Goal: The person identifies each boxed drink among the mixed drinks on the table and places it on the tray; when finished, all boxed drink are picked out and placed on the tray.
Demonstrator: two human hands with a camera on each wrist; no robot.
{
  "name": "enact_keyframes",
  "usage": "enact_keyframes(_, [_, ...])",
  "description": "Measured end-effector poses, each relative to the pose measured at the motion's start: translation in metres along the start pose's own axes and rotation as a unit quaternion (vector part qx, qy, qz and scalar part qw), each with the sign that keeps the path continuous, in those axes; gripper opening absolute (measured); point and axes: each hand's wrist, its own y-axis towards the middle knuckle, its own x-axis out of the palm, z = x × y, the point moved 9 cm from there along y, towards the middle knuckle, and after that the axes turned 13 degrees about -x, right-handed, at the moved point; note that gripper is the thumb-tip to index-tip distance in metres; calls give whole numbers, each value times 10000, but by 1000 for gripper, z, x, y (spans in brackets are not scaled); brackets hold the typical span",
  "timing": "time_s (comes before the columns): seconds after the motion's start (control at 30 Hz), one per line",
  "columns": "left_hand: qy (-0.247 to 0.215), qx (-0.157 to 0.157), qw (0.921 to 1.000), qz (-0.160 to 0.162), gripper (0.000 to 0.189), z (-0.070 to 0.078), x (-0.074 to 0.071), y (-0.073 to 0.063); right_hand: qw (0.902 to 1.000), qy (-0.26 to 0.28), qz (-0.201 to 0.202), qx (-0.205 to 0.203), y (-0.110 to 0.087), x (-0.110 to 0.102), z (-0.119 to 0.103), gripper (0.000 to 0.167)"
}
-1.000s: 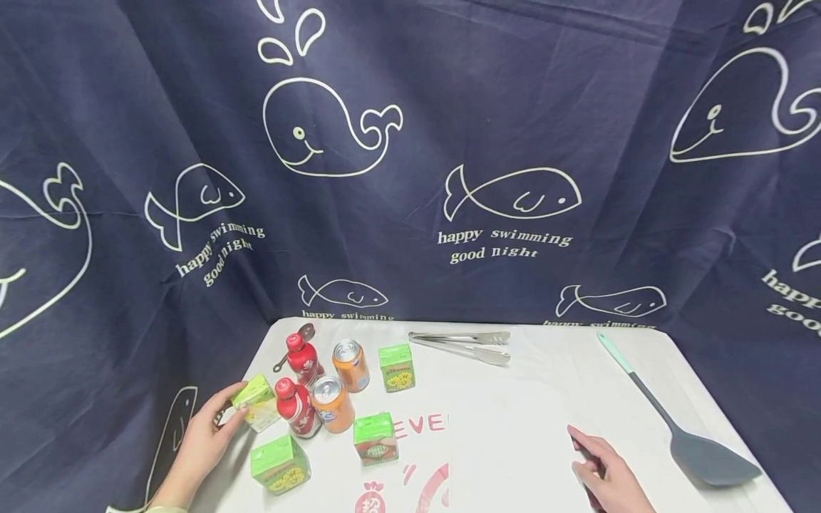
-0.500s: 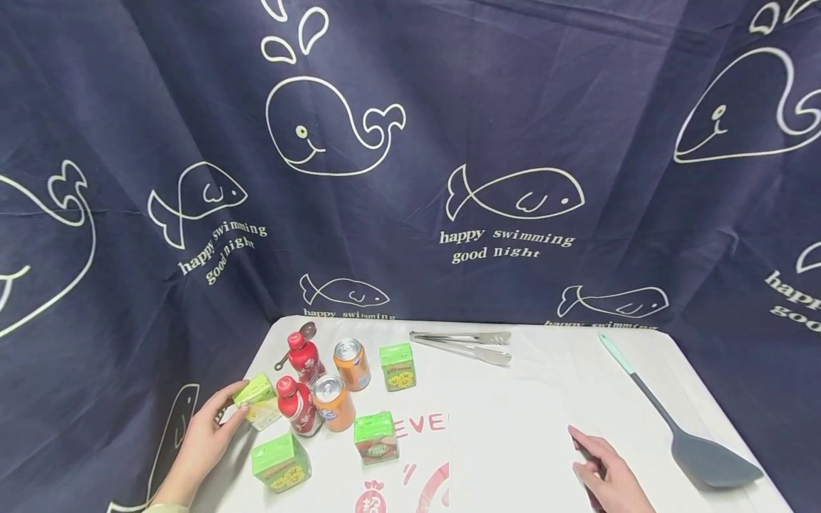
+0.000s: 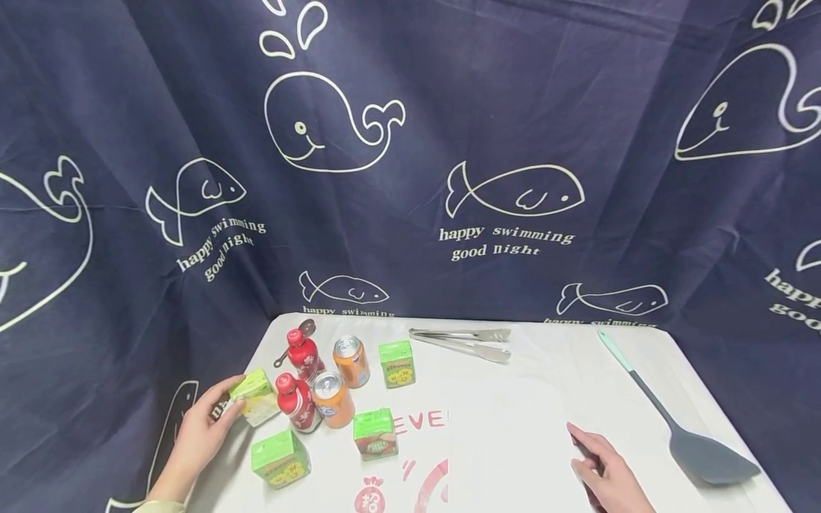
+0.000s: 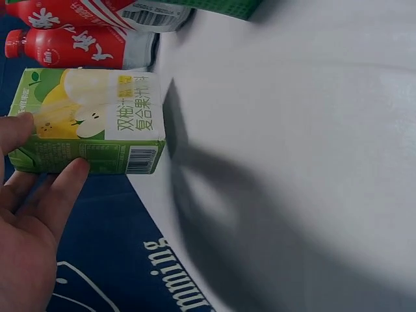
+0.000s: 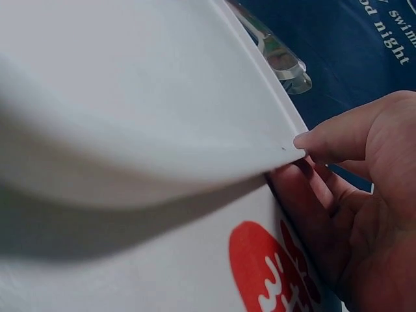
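At the table's left edge, my left hand (image 3: 204, 431) grips a yellow-green juice carton (image 3: 254, 397) by its end. In the left wrist view the thumb lies on the front of the carton (image 4: 97, 120) and the fingers along its side. Two red bottles (image 3: 297, 405) stand just right of it, and a green-topped juice carton (image 3: 281, 459) sits nearer me. My right hand (image 3: 609, 472) pinches the edge of a white, flat, board-like thing (image 3: 513, 449). The right wrist view shows thumb and fingers at a corner of that white thing (image 5: 162, 84); its full shape blends into the tablecloth.
Beside the bottles are two orange cans (image 3: 333, 400) and two more green juice cartons (image 3: 375, 434). A brown spoon (image 3: 306, 329) lies behind the bottles. Metal tongs (image 3: 462, 340) lie at the back, and a dark spatula (image 3: 705, 452) along the right. A blue curtain (image 3: 410, 142) surrounds the table.
My left hand has shifted very slightly left with the juice carton. The right hand stays in place, and the view has tilted a little.
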Motion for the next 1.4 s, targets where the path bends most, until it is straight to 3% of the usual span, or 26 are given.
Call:
enact_keyframes(0.5, [-75, 275, 9996, 24, 41, 27, -24, 8, 9999, 80, -28, -144, 4, 4, -4, 60])
enact_keyframes(0.8, [-150, 305, 9994, -106, 41, 46, -35, 16, 9997, 176, -145, 79, 3, 7, -1, 62])
enact_keyframes(1.0, [-89, 415, 9990, -119, 40, 57, -36, 23, 9999, 122, -69, 43, 2, 5, -1, 62])
enact_keyframes(1.4, [-610, 681, 9950, -397, 43, 90, -29, 34, 9993, 236, -194, 197, 1, 2, 6, 62])
